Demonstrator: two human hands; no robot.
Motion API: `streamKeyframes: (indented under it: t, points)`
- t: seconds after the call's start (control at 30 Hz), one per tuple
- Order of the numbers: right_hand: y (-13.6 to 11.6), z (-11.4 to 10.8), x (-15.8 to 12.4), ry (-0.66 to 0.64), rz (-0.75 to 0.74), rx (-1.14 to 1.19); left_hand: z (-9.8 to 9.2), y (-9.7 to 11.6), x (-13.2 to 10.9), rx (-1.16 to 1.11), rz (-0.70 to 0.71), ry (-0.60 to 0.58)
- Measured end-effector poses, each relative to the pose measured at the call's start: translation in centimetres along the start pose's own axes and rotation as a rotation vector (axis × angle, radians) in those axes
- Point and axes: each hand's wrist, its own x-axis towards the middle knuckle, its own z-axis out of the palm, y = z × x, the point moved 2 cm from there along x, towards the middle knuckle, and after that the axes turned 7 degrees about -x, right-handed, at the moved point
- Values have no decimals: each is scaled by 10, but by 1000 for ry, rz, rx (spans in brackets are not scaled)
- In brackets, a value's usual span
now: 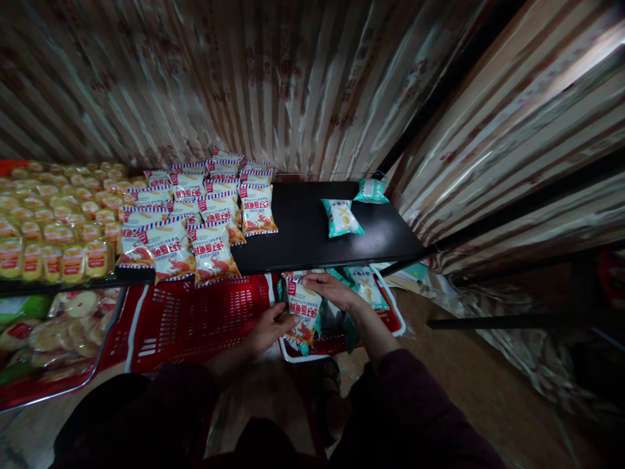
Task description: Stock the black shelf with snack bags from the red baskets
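Note:
Between my hands is a white snack bag (303,307) with red lettering, an orange lower part and a striped edge. My right hand (333,290) grips its top right corner from above. At its lower left side, the thumb and fingers of my left hand (269,329) hold the edge. The bag is above a red basket (398,318) with a white rim, where green snack bags (367,286) lie. More white snack bags (212,251) of the same kind stand in rows on the black shelf (297,244). Fingers behind the held bag are hidden.
Two green bags (343,217) lie on the shelf's right part. Small yellow packaged cakes (73,264) fill its left end. A red basket (195,319) stands below the shelf, beside another basket of wrapped food (73,329). A dark post (439,91) slants at the right before striped sheeting (293,85).

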Motion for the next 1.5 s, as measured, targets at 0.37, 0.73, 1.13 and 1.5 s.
streamKeyframes:
  t: [0.37, 0.73, 1.13, 1.5]
  points:
    - [-13, 7, 2, 45, -79, -15, 9, 10, -2, -82, 125, -114]
    - [-11, 10, 6, 140, -97, 40, 6, 4, -2, -94, 77, -81]
    - [-14, 8, 8, 317, -128, 106, 12, 11, -7, -60, 145, -13]
    - [-15, 4, 10, 384, -119, 93, 17, 12, -13, -131, 110, 55]
